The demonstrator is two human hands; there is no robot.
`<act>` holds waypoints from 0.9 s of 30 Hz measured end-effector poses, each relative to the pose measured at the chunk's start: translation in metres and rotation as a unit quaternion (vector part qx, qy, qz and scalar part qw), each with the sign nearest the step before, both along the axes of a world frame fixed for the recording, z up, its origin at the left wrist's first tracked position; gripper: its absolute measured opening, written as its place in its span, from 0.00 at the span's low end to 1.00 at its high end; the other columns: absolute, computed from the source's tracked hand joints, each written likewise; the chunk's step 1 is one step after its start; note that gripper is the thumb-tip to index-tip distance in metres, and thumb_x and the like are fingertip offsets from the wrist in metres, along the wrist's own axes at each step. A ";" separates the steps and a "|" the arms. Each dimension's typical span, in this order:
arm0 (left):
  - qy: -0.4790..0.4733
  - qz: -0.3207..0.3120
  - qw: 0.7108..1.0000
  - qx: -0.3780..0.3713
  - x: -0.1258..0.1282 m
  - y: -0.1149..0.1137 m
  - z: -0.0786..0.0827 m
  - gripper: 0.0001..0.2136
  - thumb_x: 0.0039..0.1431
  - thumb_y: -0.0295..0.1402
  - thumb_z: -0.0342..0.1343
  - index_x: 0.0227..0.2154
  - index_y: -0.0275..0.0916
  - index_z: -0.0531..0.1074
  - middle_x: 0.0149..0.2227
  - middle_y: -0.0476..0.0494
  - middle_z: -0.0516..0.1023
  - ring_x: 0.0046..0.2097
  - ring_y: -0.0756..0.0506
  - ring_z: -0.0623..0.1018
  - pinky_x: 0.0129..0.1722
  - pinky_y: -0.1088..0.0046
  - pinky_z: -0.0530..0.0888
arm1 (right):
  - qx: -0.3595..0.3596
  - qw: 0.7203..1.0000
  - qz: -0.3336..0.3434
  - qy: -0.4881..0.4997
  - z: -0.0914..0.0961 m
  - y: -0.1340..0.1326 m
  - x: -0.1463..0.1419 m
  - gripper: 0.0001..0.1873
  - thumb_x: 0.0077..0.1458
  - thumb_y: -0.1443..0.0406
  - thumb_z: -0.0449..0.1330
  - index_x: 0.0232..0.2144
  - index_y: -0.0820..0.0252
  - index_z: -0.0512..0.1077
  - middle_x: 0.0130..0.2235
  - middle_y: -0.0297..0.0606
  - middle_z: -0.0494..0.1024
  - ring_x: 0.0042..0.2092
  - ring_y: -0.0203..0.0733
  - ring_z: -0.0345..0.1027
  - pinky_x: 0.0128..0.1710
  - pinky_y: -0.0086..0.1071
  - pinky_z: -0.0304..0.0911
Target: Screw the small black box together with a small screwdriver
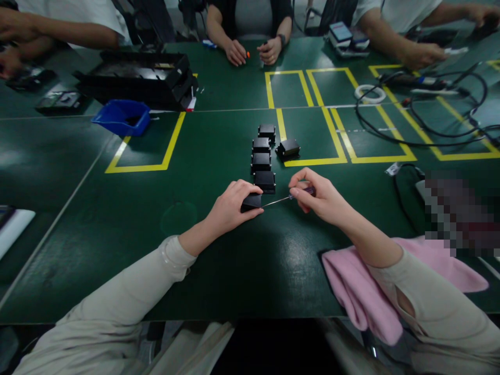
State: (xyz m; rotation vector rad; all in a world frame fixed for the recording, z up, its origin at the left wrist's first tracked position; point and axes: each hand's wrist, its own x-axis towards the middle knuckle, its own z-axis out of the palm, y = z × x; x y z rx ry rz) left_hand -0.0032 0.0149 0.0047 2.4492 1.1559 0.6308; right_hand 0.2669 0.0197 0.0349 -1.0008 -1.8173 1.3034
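At the far left edge of the dark green table mat (117, 234) lies a flat white slab (11, 226), with a wide bare stretch of mat between it and the hands. Further back, a blue plastic bin (123, 117) sits at the corner of a yellow tape rectangle (156, 166), just in front of a long black plastic tray (140, 78).

The left hand (234, 203) is curled closed over a small black plastic box (251, 201), pinning it to the mat near the middle of the table, well clear of the near edge. Just behind it, almost touching, a row of four matching black boxes (262, 156) runs away from the person; a fifth black box (288, 148) lies apart to the right, on a yellow line.

The right hand (314, 198) pinches a thin metal screwdriver with a purple handle (277, 201), fingers closed round the handle, the tip meeting the held box's right side.

Right of that forearm a pink cloth (359, 291) hangs over the near edge. Beyond it, black cables (429, 120) and a white tape roll (370, 94) crowd the right side. Other people's hands (253, 52) rest along the far edge.
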 end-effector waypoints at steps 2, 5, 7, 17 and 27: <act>-0.002 -0.002 1.000 0.003 0.000 0.000 0.000 0.16 0.64 0.38 0.63 0.52 0.40 0.69 0.51 0.40 0.75 0.53 0.39 0.74 0.52 0.58 0.72 | -0.009 1.000 0.004 -0.002 -0.001 0.000 0.000 0.07 0.68 0.61 0.57 0.38 0.57 0.64 0.20 0.22 0.64 0.19 0.29 0.59 0.20 0.25 0.53; -0.005 -0.003 1.000 0.005 0.000 0.000 0.000 0.16 0.65 0.38 0.63 0.52 0.41 0.69 0.51 0.40 0.75 0.53 0.39 0.74 0.53 0.58 0.72 | -0.001 1.000 0.002 0.001 -0.001 0.000 0.000 0.06 0.67 0.62 0.58 0.39 0.57 0.64 0.20 0.21 0.63 0.19 0.29 0.59 0.20 0.24 0.54; -0.004 -0.001 1.000 0.002 0.000 0.000 0.000 0.16 0.65 0.38 0.62 0.52 0.41 0.69 0.51 0.40 0.75 0.53 0.39 0.74 0.53 0.58 0.72 | 0.011 1.000 -0.005 0.005 -0.001 0.000 0.000 0.07 0.66 0.63 0.60 0.40 0.57 0.64 0.21 0.20 0.63 0.19 0.29 0.59 0.20 0.25 0.55; -0.008 -0.004 1.000 0.008 0.000 0.000 0.000 0.16 0.65 0.38 0.63 0.52 0.41 0.69 0.51 0.40 0.75 0.53 0.39 0.74 0.53 0.59 0.72 | 0.000 1.000 0.000 0.003 -0.001 0.000 0.000 0.06 0.68 0.62 0.57 0.40 0.57 0.64 0.20 0.21 0.64 0.19 0.29 0.59 0.20 0.25 0.53; -0.005 -0.005 1.000 0.003 0.001 0.000 0.001 0.16 0.65 0.38 0.63 0.52 0.41 0.69 0.51 0.40 0.75 0.53 0.39 0.74 0.53 0.58 0.72 | -0.005 1.000 -0.002 -0.003 0.000 0.000 0.000 0.07 0.69 0.61 0.56 0.38 0.57 0.64 0.19 0.22 0.65 0.19 0.30 0.59 0.19 0.25 0.51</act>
